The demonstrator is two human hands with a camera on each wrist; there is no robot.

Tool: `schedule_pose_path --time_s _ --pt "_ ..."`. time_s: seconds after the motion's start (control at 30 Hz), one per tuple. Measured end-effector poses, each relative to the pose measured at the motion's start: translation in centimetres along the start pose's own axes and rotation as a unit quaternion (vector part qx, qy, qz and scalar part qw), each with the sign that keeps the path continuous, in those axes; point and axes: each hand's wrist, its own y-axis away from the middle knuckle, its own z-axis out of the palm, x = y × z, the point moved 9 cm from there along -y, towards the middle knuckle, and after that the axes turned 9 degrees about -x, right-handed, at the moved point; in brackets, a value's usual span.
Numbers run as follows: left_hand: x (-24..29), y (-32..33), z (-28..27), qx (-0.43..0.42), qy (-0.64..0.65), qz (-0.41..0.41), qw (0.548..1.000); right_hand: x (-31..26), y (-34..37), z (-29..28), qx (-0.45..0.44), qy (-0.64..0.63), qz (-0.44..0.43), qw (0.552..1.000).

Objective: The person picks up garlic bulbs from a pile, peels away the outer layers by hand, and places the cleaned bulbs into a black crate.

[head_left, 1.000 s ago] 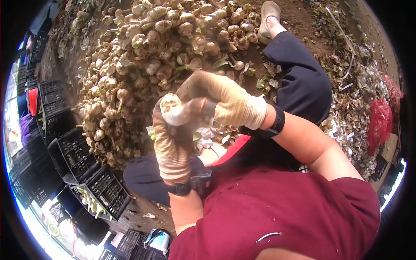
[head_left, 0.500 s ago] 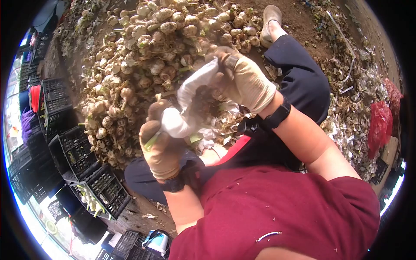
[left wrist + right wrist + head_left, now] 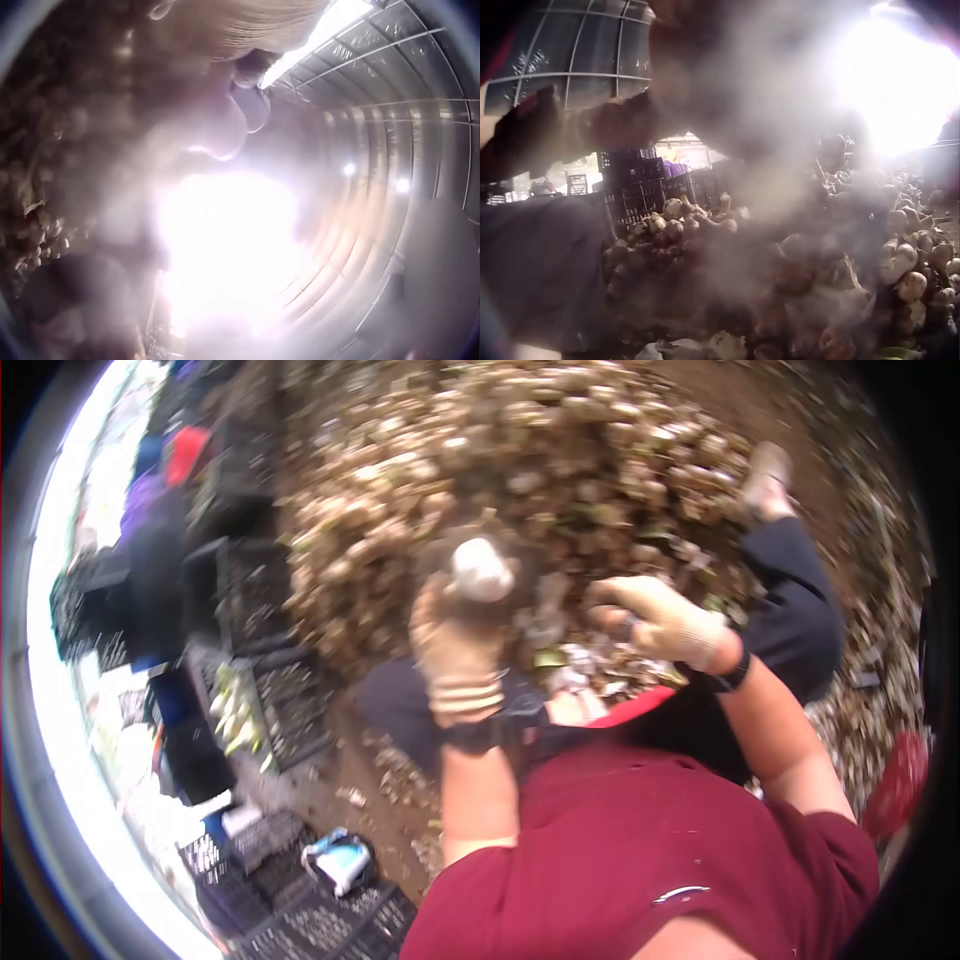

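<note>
In the head view, my gloved left hand (image 3: 458, 655) holds a white garlic bulb (image 3: 482, 570) up at its fingertips, in front of the heap. My gloved right hand (image 3: 657, 622) is apart from it, to the right, over scattered peelings. Its fingers are loosely bent with no bulb among them, and a dark band circles the thumb. The left glove (image 3: 255, 26) crosses the top of the left wrist view, where glare washes out much of the picture. Haze blurs the dark shape of the right hand in the right wrist view.
A large heap of garlic bulbs (image 3: 380, 510) lies ahead, also close by in the right wrist view. Black crates (image 3: 285, 705) stand at the left, with trimmed garlic beside them. Skins litter the ground at right, near a red bag (image 3: 897, 785). The person's legs frame the work area.
The right hand has come away from the bulb, drawing off a strip of skin that it no longer shows. The left hand keeps the bulb. The head view has swung left.
</note>
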Motion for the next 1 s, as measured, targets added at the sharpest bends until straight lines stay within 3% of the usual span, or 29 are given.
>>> schedule_pose_path --time_s 0.03,0.07,0.17,0.27,0.3,0.37,0.43,0.5,0.57,0.6,0.63,0.67,0.7,0.73,0.77,0.8,0.83,0.87,0.9,0.93,0.97,1.0 --pt "1.7 -0.1 -1.9 0.076 -0.035 0.045 0.996 0.0 -0.1 0.2 0.002 0.014 -0.030 0.999" --pt "1.7 0.1 -0.4 -0.026 0.019 0.017 0.999 0.4 -0.4 0.5 -0.019 0.031 0.007 0.999" --pt "6.7 1.8 -2.5 0.026 -0.018 0.124 0.992 2.8 -0.3 1.5 -0.070 0.192 0.103 0.974" --pt "12.7 4.7 -4.3 0.118 -0.057 0.220 0.967 3.7 -0.2 2.9 -0.135 0.134 0.151 0.970" --pt "15.3 6.3 -4.1 0.146 -0.071 0.293 0.942 3.8 -0.3 3.2 -0.139 0.137 0.150 0.969" --pt "21.3 9.3 -2.6 0.143 -0.122 0.373 0.909 4.9 0.0 3.4 -0.173 0.260 0.200 0.929" --pt "31.1 11.6 -1.3 -0.027 -0.156 0.394 0.905 4.7 -0.3 3.4 -0.178 0.216 0.232 0.932" --pt "35.5 14.7 1.9 -0.035 -0.097 0.488 0.867 3.6 -0.8 2.7 -0.097 0.165 0.144 0.971" --pt "35.1 12.8 2.0 -0.005 -0.102 0.461 0.881 2.1 -0.9 2.9 -0.091 0.149 0.081 0.981" --pt "31.1 10.1 2.0 0.076 -0.074 0.454 0.885 2.7 -0.5 3.4 -0.117 0.165 0.104 0.974" --pt "26.9 5.8 2.2 -0.005 -0.169 0.295 0.941 2.0 -0.4 3.8 -0.151 0.143 0.132 0.969" --pt "19.0 1.7 3.5 -0.110 -0.176 0.081 0.975 3.0 -0.2 4.6 -0.164 0.138 0.127 0.968" --pt "13.9 -0.2 3.0 -0.019 -0.336 0.059 0.940 3.3 0.1 5.1 -0.170 0.168 0.089 0.967" --pt "8.7 -1.6 2.9 0.008 -0.480 -0.021 0.877 3.4 0.5 5.2 -0.173 0.175 0.102 0.964" --pt "5.0 -2.6 3.0 -0.019 -0.684 -0.085 0.724 3.5 0.9 5.3 -0.178 0.179 0.112 0.961" --pt "2.3 -5.1 1.6 -0.068 -0.738 -0.109 0.662 3.6 1.1 4.8 -0.159 0.191 0.105 0.963" --pt "1.1 -8.0 -0.2 -0.080 -0.793 -0.039 0.602 3.6 1.4 4.3 -0.138 0.202 0.097 0.965" --pt "0.0 -10.5 -1.4 -0.053 -0.792 0.003 0.608 3.0 1.5 3.0 -0.098 0.205 0.106 0.968" --pt "-0.9 -12.5 -2.4 0.020 -0.764 -0.004 0.644 2.7 1.5 2.1 -0.087 0.202 0.112 0.969" --pt "-3.3 -12.4 -0.5 0.045 -0.789 -0.016 0.612 2.6 1.6 1.3 -0.080 0.199 0.129 0.968" --pt "-5.3 -12.1 1.5 0.071 -0.813 -0.027 0.577 2.6 1.7 0.6 -0.073 0.195 0.145 0.967" --pt "-5.7 -14.3 -1.9 0.063 -0.898 -0.011 0.436 2.4 1.7 0.0 -0.060 0.183 0.142 0.971"
